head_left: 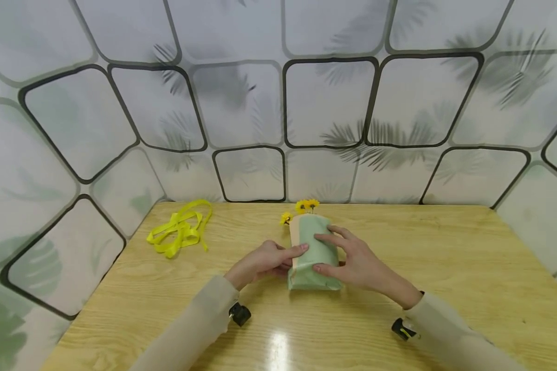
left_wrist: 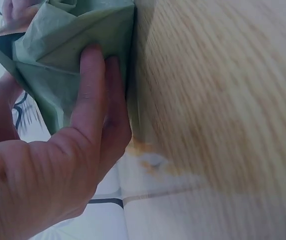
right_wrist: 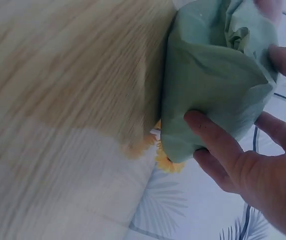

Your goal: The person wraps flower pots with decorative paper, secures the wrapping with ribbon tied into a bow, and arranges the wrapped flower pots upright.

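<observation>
A small flower bouquet (head_left: 316,257) wrapped in pale green paper lies on the wooden table, its creased lower end toward me. Yellow flowers (head_left: 301,206) with dark centres poke out at its far end, and a cream strip shows along its left side. My left hand (head_left: 271,258) holds that side, thumb on top; in the left wrist view its fingers (left_wrist: 90,85) lie against the paper. From the right, my right hand (head_left: 359,260) grips the wrapping with spread, bent fingers. The right wrist view shows the crumpled, folded paper end (right_wrist: 238,37) between thumb and fingers.
A loosely tangled yellow ribbon (head_left: 181,229) lies at the table's far left. Behind the wooden table (head_left: 445,247) hangs a pale patterned backdrop (head_left: 329,103) with leaf prints, which also rises at both sides.
</observation>
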A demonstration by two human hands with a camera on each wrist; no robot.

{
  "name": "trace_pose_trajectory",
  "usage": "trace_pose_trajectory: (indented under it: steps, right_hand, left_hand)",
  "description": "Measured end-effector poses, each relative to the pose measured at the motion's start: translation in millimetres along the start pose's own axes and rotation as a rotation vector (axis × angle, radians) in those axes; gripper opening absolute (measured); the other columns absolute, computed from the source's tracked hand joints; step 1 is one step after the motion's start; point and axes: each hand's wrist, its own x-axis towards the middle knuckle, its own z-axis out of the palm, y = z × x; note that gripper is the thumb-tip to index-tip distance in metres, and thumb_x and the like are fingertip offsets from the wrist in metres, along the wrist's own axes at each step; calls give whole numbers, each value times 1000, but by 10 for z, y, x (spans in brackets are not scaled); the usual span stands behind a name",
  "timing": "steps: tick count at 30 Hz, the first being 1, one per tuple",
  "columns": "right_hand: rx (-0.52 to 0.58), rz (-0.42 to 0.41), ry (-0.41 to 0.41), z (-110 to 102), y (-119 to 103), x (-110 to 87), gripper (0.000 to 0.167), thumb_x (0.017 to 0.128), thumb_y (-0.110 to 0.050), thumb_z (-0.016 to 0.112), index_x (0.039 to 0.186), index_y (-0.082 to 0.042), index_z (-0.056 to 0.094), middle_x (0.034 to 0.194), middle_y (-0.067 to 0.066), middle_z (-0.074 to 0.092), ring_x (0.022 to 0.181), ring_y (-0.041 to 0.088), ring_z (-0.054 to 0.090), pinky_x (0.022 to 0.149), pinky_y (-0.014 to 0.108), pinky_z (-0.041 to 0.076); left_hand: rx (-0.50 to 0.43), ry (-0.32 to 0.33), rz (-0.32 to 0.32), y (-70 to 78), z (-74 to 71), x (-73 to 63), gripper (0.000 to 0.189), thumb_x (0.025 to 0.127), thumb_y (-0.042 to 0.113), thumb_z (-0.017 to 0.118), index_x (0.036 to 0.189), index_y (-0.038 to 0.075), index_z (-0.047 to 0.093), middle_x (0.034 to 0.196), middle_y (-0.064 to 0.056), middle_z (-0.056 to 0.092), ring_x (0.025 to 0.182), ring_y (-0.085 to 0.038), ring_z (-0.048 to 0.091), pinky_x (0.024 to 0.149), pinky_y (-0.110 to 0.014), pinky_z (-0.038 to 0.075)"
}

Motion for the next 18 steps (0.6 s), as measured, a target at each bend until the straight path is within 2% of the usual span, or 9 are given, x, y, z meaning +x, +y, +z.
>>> trace_pose_trajectory:
  steps: [4, 8, 11, 13, 15, 17, 18]
  right_hand:
    - [-34, 1, 37, 40, -26, -43, 62, 86, -39, 83, 140, -16, 64, 151, 26, 46, 114, 39, 66, 74, 35, 61]
    - [-17, 3, 39, 69, -71, -84, 62, 85, -39, 84, 140, -17, 64, 150, 25, 46, 112, 37, 66, 69, 24, 58]
    - [-17, -13, 60, 94, -89, -94, 60, 86, -36, 84, 139, -15, 65, 149, 27, 47, 112, 38, 66, 67, 22, 58]
    - [-19, -20, 74, 102, -93, -96, 59, 86, -33, 85, 138, -13, 65, 147, 28, 48, 111, 39, 65, 66, 22, 58]
    - [-1, -12, 75, 106, -100, -99, 58, 86, -31, 85, 137, -12, 66, 147, 29, 48, 112, 41, 65, 66, 21, 58]
    - [6, -4, 73, 106, -108, -97, 57, 85, -29, 85, 136, -11, 66, 146, 30, 48, 112, 42, 65, 66, 21, 59]
    - [0, 1, 74, 103, -112, -95, 57, 85, -30, 85, 136, -11, 67, 146, 29, 49, 113, 42, 65, 68, 23, 59]
  left_hand:
    - [21, -6, -4, -10, 20, -52, 60, 96, 53, 67, 115, -4, 73, 106, -15, 78, 95, -18, 77, 90, -36, 62]
    - [48, -15, -14, -31, 13, -94, 62, 95, 56, 66, 115, -3, 73, 107, -15, 78, 97, -21, 77, 88, -36, 62]
    - [82, -50, -7, -42, -36, -100, 66, 96, 59, 63, 119, -3, 72, 110, -15, 78, 101, -22, 76, 90, -37, 62]
    - [145, -59, 6, -31, -129, -113, 67, 98, 59, 61, 123, -3, 70, 111, -15, 77, 102, -23, 76, 89, -38, 62]
    - [206, -28, 17, -5, -294, -139, 63, 100, 52, 60, 129, -3, 66, 115, -14, 76, 104, -23, 75, 89, -38, 62]
    - [302, 71, 40, 22, -539, -186, 53, 102, 42, 62, 131, -3, 65, 117, -14, 74, 103, -23, 74, 86, -38, 62]
    - [372, 148, 52, 40, -674, -220, 48, 102, 36, 63, 131, -2, 65, 116, -15, 74, 101, -24, 74, 84, -37, 63]
